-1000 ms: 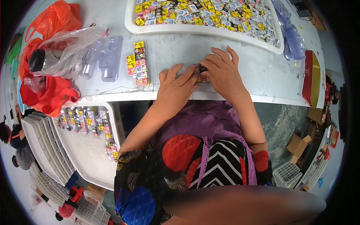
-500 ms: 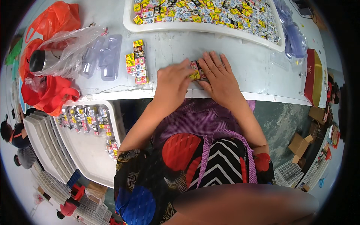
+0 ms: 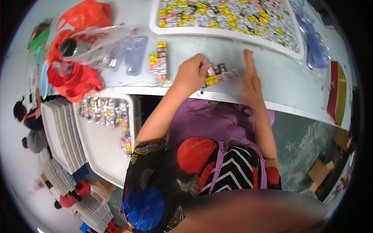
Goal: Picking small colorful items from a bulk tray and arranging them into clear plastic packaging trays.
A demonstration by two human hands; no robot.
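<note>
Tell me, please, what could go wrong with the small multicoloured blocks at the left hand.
The left hand seems to touch the cluster of small multicoloured blocks at one end, so a nudge might skew it. The cluster lies close to the white table's front edge, so blocks could fall. The right hand, held apart, might bump the other end.

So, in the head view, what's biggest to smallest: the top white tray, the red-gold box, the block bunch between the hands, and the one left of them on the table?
1. Top white tray
2. Red-gold box
3. Middle block bunch and left block bunch: they look about alike, so I can't rank them.
</note>
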